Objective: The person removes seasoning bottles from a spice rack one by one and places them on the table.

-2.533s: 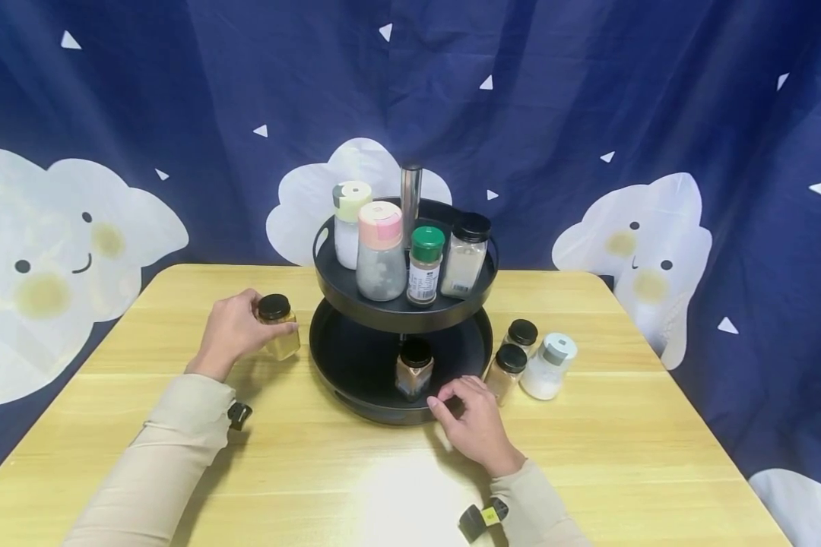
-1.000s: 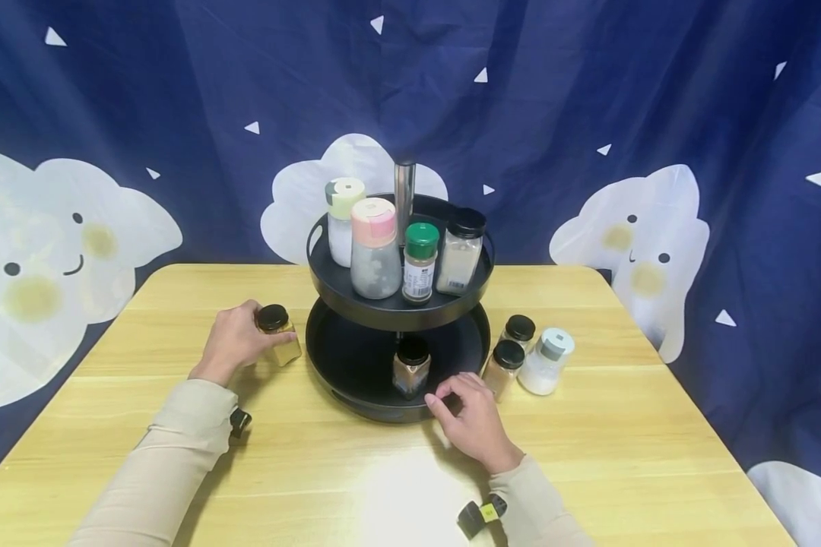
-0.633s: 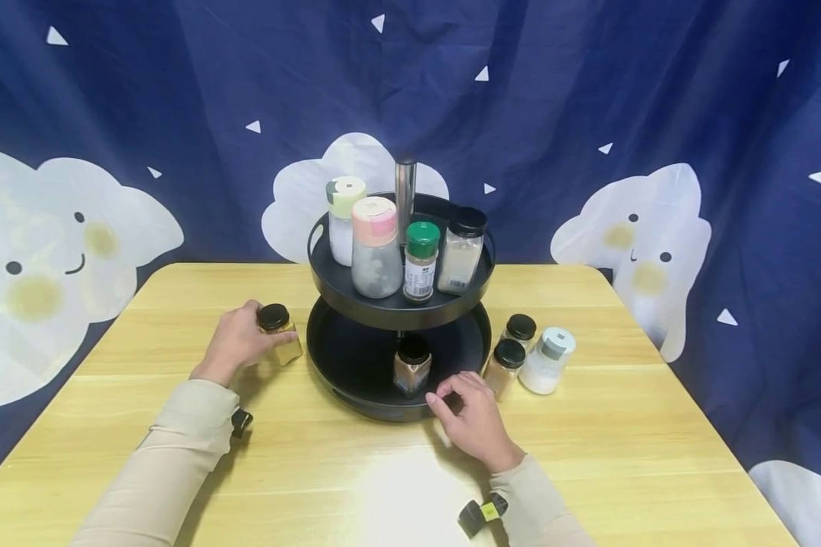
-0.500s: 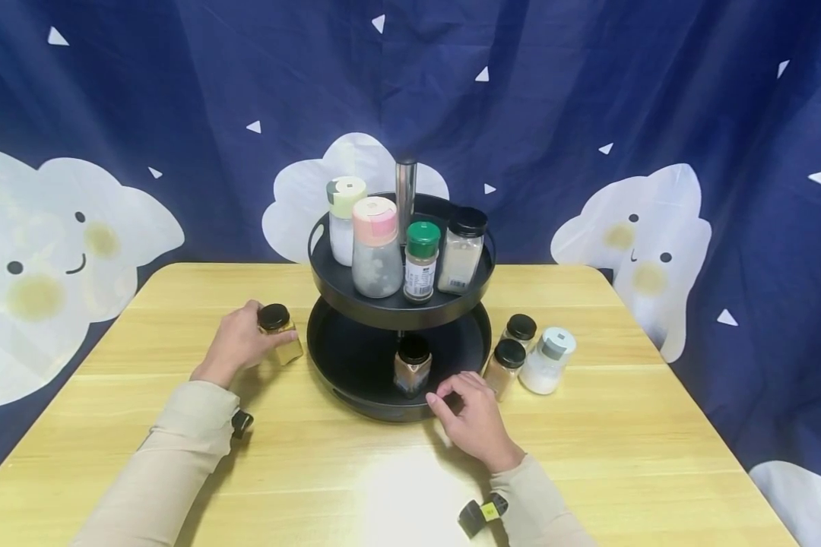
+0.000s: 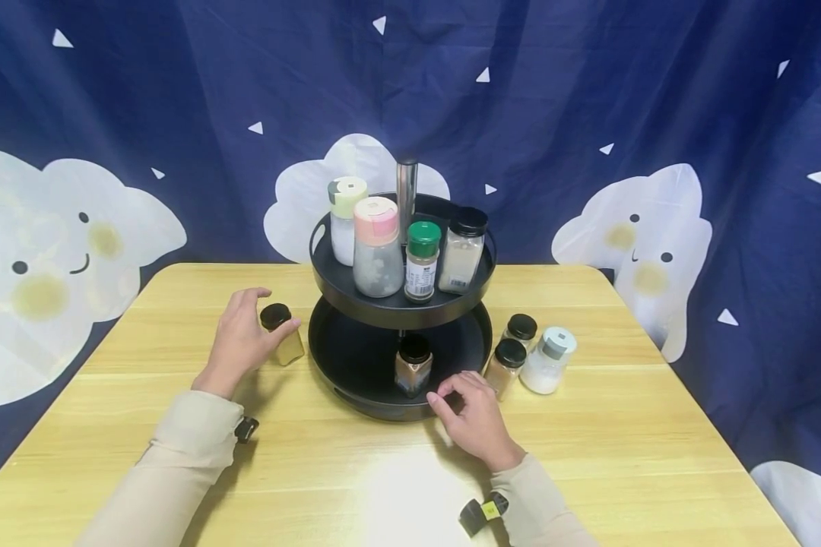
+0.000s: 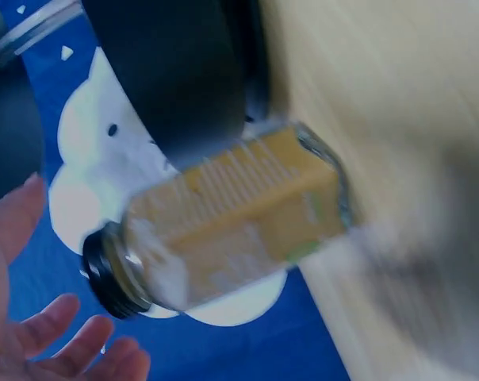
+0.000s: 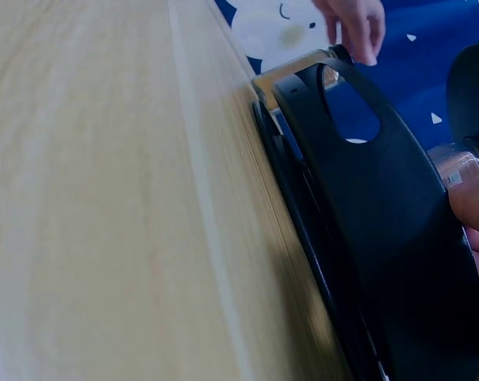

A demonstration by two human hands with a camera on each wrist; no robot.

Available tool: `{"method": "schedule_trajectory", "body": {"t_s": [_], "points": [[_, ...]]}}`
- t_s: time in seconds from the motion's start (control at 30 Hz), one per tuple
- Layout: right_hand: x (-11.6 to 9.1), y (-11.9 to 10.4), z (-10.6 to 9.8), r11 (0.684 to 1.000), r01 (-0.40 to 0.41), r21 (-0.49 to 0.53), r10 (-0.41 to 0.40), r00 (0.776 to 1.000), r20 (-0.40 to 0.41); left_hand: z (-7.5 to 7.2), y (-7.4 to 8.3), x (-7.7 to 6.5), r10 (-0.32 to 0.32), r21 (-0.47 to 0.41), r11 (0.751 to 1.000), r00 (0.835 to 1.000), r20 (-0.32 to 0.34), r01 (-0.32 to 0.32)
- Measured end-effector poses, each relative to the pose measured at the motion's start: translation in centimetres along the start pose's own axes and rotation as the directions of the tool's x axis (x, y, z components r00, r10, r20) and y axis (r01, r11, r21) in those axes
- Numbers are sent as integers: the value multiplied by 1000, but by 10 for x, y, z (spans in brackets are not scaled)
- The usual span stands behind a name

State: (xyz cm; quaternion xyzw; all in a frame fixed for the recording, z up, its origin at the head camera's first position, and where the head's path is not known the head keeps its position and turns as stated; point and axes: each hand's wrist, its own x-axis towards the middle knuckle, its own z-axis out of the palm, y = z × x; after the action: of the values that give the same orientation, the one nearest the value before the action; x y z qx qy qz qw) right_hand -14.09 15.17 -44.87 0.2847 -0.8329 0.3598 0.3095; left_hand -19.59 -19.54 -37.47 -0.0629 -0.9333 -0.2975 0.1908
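Observation:
My left hand is spread, thumb and fingers apart around a spice jar with a black lid and yellowish powder, which stands on the table left of a black two-tier spice rack. In the left wrist view this jar shows a gap to the fingers. My right hand pinches the front right rim of the rack's lower tray between thumb and fingers; in the right wrist view the thumb lies at the rim. A black-lidded jar with brown contents stands inside that lower tray.
On the upper tray stand a green-capped bottle, a pink-capped shaker, a pale-green-capped shaker and a black-lidded jar. Right of the rack are two black-lidded jars and a grey-white-capped shaker.
My left hand brought the yellowish jar down slightly, then let it go; its fingers have spread and lifted off. The right hand has stayed at the rim.

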Motion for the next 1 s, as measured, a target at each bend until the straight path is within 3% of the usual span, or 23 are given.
{"method": "schedule_trajectory", "body": {"t_s": [0.13,0.23,0.53,0.73,1.0], "points": [[0,0,1,1000,-1,-2,1,1000,-1,5,14,-4,87,-41,995,989,-121,-93],[-1,0,1,1000,-5,1,5,1000,-1,11,27,-8,129,-70,988,982,-140,-139],[-1,2,0,1000,-16,-4,16,1000,6,34,74,-24,193,-119,975,981,30,-188],[-1,2,-1,1000,-20,-2,20,1000,14,60,97,-31,234,-169,960,970,61,-221],[0,1,0,1000,2,-1,-2,1000,5,83,118,-37,173,-165,976,962,212,-139]]}}
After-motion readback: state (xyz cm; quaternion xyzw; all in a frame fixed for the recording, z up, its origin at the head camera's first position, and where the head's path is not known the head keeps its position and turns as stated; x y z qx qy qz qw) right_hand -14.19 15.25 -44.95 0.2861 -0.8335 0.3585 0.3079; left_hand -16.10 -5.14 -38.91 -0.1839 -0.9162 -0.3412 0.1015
